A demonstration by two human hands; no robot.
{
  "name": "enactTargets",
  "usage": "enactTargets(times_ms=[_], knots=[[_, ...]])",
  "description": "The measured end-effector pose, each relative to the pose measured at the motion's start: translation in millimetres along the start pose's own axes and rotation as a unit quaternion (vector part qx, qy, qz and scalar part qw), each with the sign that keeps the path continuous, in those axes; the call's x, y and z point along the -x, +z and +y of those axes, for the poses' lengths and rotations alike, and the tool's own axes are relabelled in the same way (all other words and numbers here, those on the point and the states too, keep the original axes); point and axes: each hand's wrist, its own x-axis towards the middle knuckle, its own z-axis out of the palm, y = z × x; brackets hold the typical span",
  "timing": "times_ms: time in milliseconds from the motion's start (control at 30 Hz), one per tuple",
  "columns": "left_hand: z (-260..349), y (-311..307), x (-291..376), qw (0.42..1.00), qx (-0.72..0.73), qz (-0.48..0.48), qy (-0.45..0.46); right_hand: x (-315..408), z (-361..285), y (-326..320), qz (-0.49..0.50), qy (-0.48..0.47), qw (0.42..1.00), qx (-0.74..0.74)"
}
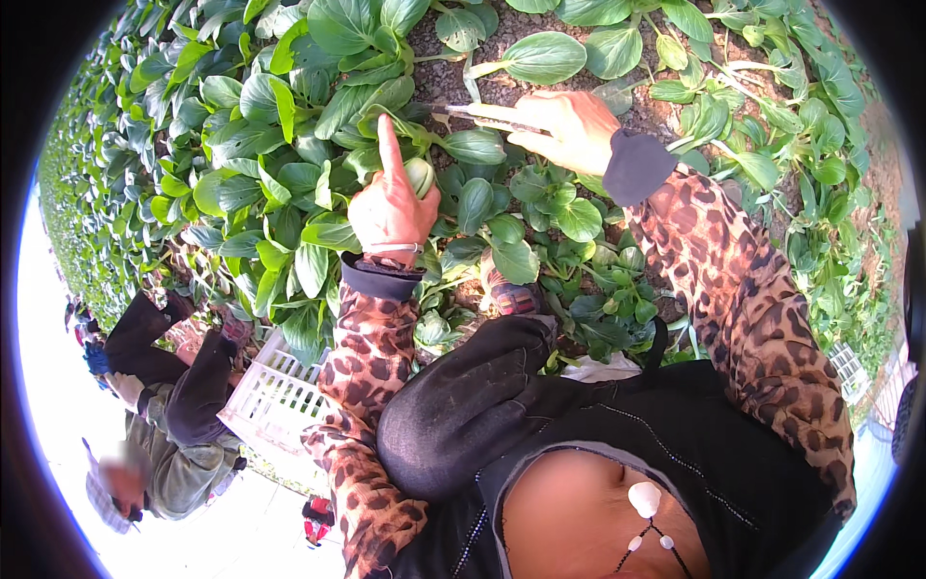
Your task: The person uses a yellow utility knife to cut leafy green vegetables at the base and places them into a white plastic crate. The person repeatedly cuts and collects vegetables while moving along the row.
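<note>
My left hand (394,210) is closed around a bok choy plant, its pale green stalk (419,177) showing between thumb and forefinger. The forefinger points straight out over the leaves. To the right, my right hand (561,130) grips a narrow bladed cutting tool (459,111). Its dark tip reaches left to the leaves just beyond my left hand; whether it touches a stem is hidden. One loose-looking bok choy leaf (546,58) lies on the bare soil above my right hand.
Dense bok choy (246,137) fills the left side, with sparser plants (767,116) at right. A white slatted plastic crate (278,394) stands left of my knee (441,434). Another person (173,449) crouches beyond it. My shoe (514,297) rests among low plants.
</note>
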Motion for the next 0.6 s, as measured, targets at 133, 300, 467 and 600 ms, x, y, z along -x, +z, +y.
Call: enactTargets(times_ms=[133, 300, 467, 600], knots=[[-39.4, 15.1, 13.0, 0.997, -0.07, 0.004, -0.031, -16.1, -7.3, 37.2, -0.049, 0.05, 0.997, 0.021], [-64.1, 39.6, 31.9, 0.997, -0.033, 0.069, 0.004, -27.7, -10.5, 49.0, -0.133, 0.122, 0.984, 0.007], [-66.6, 44.3, 30.6, 0.996, -0.014, 0.087, -0.009, -30.6, -9.7, 52.4, -0.126, 0.109, 0.986, 0.005], [-65.7, 43.0, 31.2, 0.996, -0.015, 0.093, 0.009, -36.0, -9.5, 56.1, -0.124, 0.098, 0.987, -0.015]])
